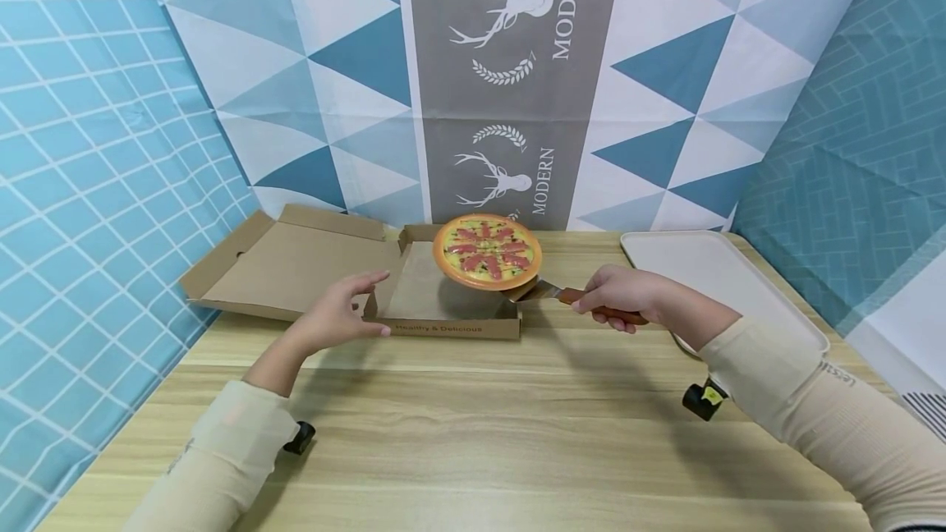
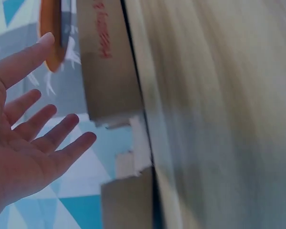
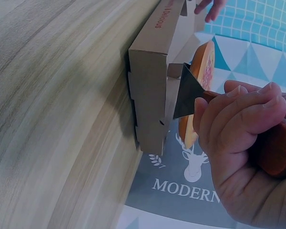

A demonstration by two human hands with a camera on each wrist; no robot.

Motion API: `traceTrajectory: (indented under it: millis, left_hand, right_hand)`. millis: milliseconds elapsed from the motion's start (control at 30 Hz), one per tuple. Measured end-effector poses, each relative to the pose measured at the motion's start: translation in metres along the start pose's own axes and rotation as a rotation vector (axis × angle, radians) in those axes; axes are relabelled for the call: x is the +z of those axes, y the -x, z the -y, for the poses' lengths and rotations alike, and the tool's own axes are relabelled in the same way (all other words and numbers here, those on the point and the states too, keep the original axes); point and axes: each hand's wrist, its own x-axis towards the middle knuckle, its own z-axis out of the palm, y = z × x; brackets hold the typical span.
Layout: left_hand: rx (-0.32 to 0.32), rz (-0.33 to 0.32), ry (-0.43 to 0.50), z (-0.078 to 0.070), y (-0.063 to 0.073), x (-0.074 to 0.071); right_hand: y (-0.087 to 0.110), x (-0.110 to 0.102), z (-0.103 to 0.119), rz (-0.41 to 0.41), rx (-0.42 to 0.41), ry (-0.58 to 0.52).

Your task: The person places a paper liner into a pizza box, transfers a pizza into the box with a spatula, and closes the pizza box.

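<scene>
The right hand has its fingers curled round the wooden handle of a pizza server, whose metal blade reaches under the near right rim of a toy-like pizza. The pizza hangs above the tray part of a cardboard pizza box, close to the desk's far edge. The left hand, fingers spread and gripping nothing, hovers by the box's front left corner. The step in hand appears to be carrying the pizza over the box; the next move probably calls for a level blade and a steady lowering. The box lid lies folded back toward the far left corner of the wood-grained desk; a white tray sits along its right edge. Behind hangs a stag-and-triangle wall covering, with blue tile-patterned sheeting on the left.
</scene>
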Motion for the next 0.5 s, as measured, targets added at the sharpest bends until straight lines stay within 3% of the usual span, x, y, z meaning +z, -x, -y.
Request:
traceTrajectory:
  millis: [167, 367, 500]
  left_hand:
    - [-0.049, -0.001, -0.058, 0.013, -0.002, -0.001]
    - [-0.117, 0.020, -0.042, 0.020, -0.006, 0.000]
    - [-0.114, 0.031, -0.024, 0.023, -0.008, 0.001]
  right_hand:
    - [-0.001, 0.000, 0.000, -0.002, -0.005, 0.012]
    - [-0.002, -0.001, 0.000, 0.007, -0.011, 0.009]
    - [-0.003, -0.002, 0.000, 0.010, -0.004, 0.015]
